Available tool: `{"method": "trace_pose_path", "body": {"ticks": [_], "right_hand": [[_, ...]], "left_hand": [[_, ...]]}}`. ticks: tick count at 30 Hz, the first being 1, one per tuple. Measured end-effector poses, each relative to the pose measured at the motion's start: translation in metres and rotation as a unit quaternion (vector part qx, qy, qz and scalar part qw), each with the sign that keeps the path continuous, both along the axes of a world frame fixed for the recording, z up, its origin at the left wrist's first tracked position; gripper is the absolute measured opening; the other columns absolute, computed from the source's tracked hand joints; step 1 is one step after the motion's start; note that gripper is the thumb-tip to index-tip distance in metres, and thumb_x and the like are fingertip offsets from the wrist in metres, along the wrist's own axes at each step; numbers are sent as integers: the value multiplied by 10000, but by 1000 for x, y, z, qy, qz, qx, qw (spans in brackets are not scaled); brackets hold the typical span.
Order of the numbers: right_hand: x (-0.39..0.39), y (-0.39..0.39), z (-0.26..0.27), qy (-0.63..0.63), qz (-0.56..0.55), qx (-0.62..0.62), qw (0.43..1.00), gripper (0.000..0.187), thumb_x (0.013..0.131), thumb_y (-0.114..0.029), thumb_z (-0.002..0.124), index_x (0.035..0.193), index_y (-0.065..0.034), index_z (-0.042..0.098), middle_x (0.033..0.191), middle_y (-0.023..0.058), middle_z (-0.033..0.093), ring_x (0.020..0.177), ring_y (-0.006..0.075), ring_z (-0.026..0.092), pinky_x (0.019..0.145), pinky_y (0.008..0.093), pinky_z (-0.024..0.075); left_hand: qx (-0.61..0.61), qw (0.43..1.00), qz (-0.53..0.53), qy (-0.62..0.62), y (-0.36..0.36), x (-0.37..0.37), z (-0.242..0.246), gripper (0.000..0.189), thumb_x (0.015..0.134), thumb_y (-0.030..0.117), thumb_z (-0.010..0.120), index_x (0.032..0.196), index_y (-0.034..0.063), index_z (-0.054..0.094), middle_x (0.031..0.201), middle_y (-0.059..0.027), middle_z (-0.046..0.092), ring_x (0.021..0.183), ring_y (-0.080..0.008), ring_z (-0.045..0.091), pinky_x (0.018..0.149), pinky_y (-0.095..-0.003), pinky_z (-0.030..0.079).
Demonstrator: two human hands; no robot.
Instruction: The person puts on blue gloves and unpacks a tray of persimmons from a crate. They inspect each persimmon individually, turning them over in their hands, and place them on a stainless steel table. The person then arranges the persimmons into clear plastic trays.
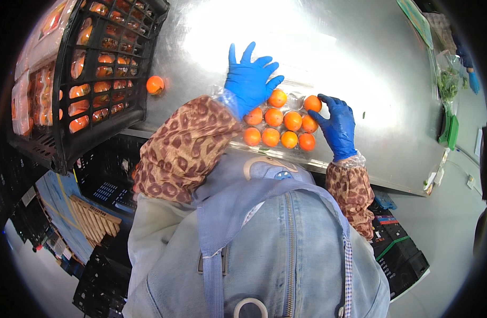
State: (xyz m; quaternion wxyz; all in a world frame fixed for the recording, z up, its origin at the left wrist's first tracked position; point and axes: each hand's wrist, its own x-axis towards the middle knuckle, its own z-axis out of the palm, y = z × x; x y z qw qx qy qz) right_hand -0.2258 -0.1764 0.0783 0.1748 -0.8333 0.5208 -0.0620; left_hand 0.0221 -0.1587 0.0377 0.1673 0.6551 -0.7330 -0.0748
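A clear plastic tray (295, 101) with round cells lies at the front edge of the metal table. Several round orange fruits (292, 121) sit in it in rows, and one cell in the far row shows bare. My right hand (339, 126), in a blue glove, has its thumb and fingertips around a fruit (312, 103) at the tray's far right. Also gloved in blue, my left hand (249, 81) is spread flat over the far left part of the tray and hides some cells. Whether its palm touches the fruit cannot be seen.
A black plastic crate (60, 91) filled with packed orange fruits stands at the left. One loose fruit (154, 85) lies beside it on the metal table (370, 151). Bagged greens (448, 81) and a green tool (449, 131) are at the right edge. Another person's gloved hand (473, 82) shows far right.
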Motion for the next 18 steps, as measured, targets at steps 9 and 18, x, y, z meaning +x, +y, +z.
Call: {"method": "trace_pose_path", "body": {"ticks": [9, 18], "right_hand": [[-6, -5, 11, -106, -94, 134, 981, 392, 755, -202, 756, 1114, -88, 649, 1022, 68, 656, 894, 201, 616, 832, 331, 483], [7, 19, 50, -303, 68, 77, 947, 510, 670, -65, 806, 1144, -52, 616, 1134, 100, 627, 1017, 230, 594, 903, 341, 470]], "left_hand": [[-87, 959, 66, 261, 24, 8, 62, 370, 822, 216, 695, 1182, 161, 631, 1208, -54, 596, 1160, -276, 512, 967, -373, 429], [388, 634, 74, 664, 50, -28, 86, 491, 880, 248, 669, 1316, 86, 512, 1036, -99, 634, 917, -146, 612, 780, -260, 496]]}}
